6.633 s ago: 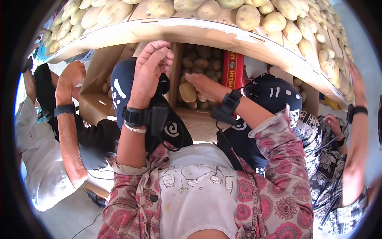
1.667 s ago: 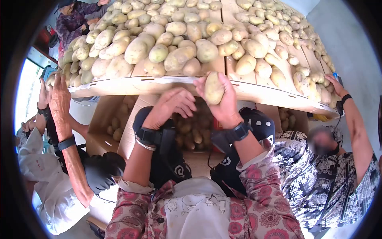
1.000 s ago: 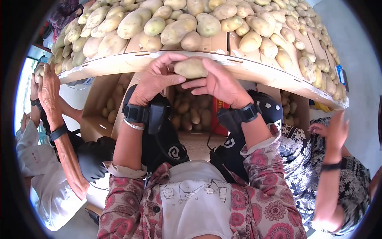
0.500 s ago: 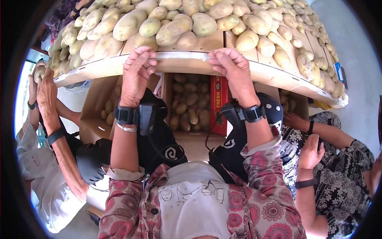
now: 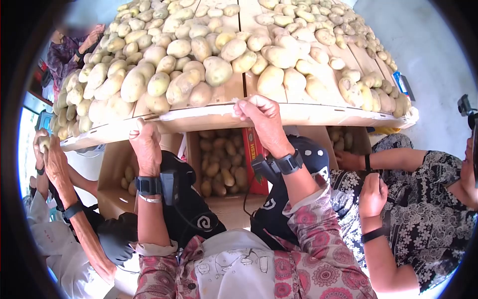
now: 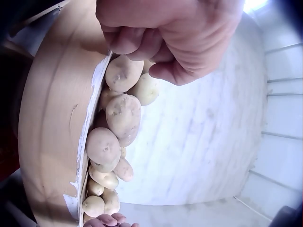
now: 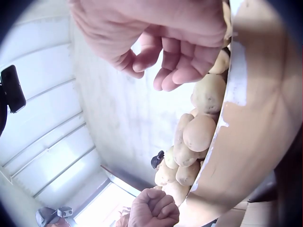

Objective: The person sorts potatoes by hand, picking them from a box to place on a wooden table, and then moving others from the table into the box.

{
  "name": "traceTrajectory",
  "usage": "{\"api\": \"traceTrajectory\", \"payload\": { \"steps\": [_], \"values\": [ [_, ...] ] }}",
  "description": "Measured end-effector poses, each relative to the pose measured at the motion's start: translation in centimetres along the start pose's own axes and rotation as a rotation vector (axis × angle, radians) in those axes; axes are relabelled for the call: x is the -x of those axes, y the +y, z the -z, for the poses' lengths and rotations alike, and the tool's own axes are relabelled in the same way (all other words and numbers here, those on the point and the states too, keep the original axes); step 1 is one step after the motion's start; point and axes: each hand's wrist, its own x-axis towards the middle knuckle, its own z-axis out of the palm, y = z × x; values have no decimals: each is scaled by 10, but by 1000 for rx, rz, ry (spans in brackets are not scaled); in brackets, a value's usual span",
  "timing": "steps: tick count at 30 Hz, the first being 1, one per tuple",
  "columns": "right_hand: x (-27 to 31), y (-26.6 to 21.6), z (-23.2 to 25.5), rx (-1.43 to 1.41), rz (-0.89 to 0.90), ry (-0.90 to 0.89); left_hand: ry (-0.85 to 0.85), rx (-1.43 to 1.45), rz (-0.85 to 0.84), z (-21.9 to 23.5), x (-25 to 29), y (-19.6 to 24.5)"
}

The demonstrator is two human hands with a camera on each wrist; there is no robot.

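Note:
My left hand is raised in front of the table's near edge, its fingers curled in against the palm. The left wrist view shows that left hand close up over a row of potatoes, with nothing visible in its grasp. My right hand is up at the table's white-taped edge, fingers loosely bent. In the right wrist view the right hand shows no potato in it. Beyond both hands, pale potatoes cover the cardboard-topped table. Below them, an open carton of potatoes stands between the knees.
A red printed carton panel flanks the potato box. Another box with potatoes stands to the left. One person's arm reaches in at the left, and a person in a patterned dress sits at the right.
A potato held between both hands a second ago is gone from them. The hands moved apart, the left fingers curled tighter, and the head view shifted, showing more of the table.

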Motion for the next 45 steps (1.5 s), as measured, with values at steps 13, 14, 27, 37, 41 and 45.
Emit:
{"api": "traceTrajectory", "payload": {
  "steps": [13, 14, 27, 37, 41, 45],
  "values": [
    [-73, -39, 60, 1225, 332, 477, -19, -16, -10, 11, -2, 2],
    [-80, -38, 58, 1264, 246, 471, -15, -20, -21, 11, -4, 2],
    [-72, -58, 68, 637, 231, 402, -101, -9, 5, 3, -5, -6],
    [-9, -23, 28, -599, -226, 252, -262, -25, 91, 0, 7, -4],
    [9, -17, -17, -308, -159, 87, -558, -145, 368, 1, 16, 0],
    [12, 3, -42, -25, -45, -79, -886, -88, 717, -8, 24, 6]
  ]
}}
